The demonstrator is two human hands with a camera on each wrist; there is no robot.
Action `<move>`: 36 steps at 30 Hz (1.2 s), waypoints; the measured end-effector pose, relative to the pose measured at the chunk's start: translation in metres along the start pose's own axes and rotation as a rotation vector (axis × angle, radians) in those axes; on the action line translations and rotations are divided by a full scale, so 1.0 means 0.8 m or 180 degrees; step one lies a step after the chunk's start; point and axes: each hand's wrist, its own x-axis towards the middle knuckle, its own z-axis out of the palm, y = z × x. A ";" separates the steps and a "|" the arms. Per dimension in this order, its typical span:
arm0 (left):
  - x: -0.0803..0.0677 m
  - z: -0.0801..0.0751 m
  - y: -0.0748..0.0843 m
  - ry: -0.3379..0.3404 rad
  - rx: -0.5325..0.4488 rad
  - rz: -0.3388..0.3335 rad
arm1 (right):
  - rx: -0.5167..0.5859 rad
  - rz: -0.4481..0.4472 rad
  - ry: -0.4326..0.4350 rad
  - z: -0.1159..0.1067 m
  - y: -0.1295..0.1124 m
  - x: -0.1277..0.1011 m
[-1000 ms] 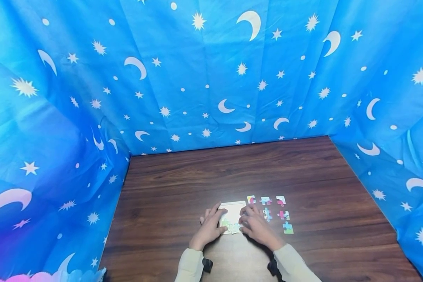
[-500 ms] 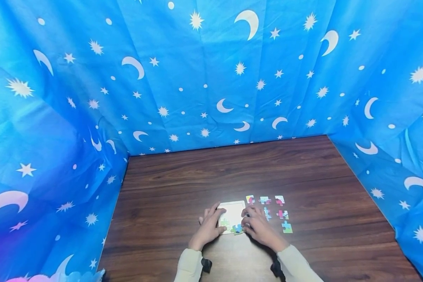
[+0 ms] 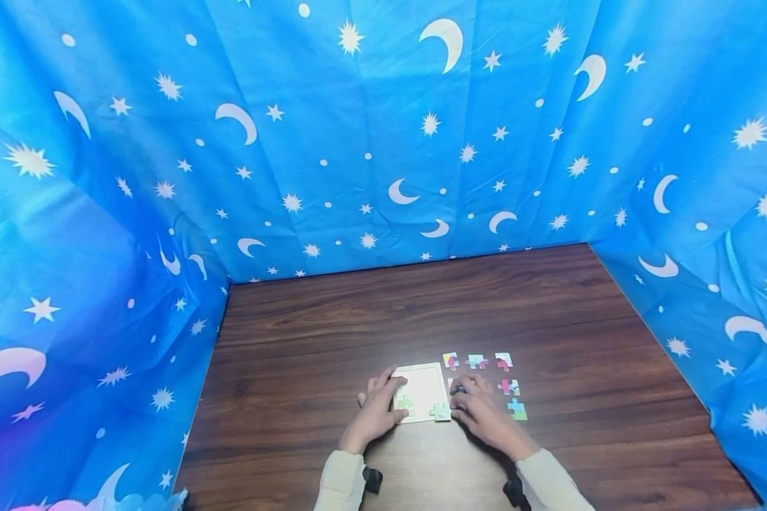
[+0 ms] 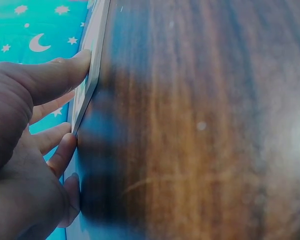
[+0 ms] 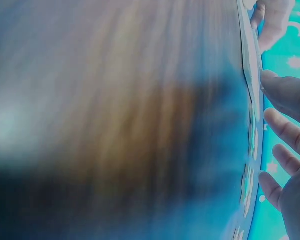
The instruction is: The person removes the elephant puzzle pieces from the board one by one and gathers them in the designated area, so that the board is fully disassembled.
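A pale square puzzle tray [image 3: 420, 383] lies on the table between the two hands. My left hand [image 3: 373, 411] holds its left side; in the left wrist view the thumb [image 4: 65, 75] lies on the tray and fingertips meet its edge. A green puzzle piece [image 3: 405, 406] sits in the tray's near left corner. Another green-and-blue puzzle piece [image 3: 442, 411] lies at the near right corner, overlapping the rim. My right hand [image 3: 479, 408] is beside it, thumb tip at the piece; the right wrist view shows its fingers [image 5: 285, 132] spread and holding nothing.
Several loose puzzle pieces lie in rows right of the tray, including a pink-and-white piece [image 3: 503, 360] and a green-and-blue piece [image 3: 517, 409]. Some are partly covered by the right hand. The wooden table [image 3: 332, 319] is enclosed by blue star-patterned cloth [image 3: 332, 128].
The near right puzzle piece has slid rightward along the tray's near edge to the corner. My right hand has moved right with it; my left hand has stayed on the tray.
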 end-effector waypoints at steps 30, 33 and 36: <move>0.004 0.002 0.001 0.0028 -0.0015 0.0003 | -0.0497 0.0492 0.0161 -0.045 0.038 -0.055; 0.004 0.001 0.001 0.0022 -0.0015 -0.0013 | -0.0525 0.0556 0.0137 -0.047 0.034 -0.052; 0.003 0.001 0.000 0.0017 -0.0015 -0.0018 | -0.0482 0.0546 0.0135 -0.045 0.028 -0.043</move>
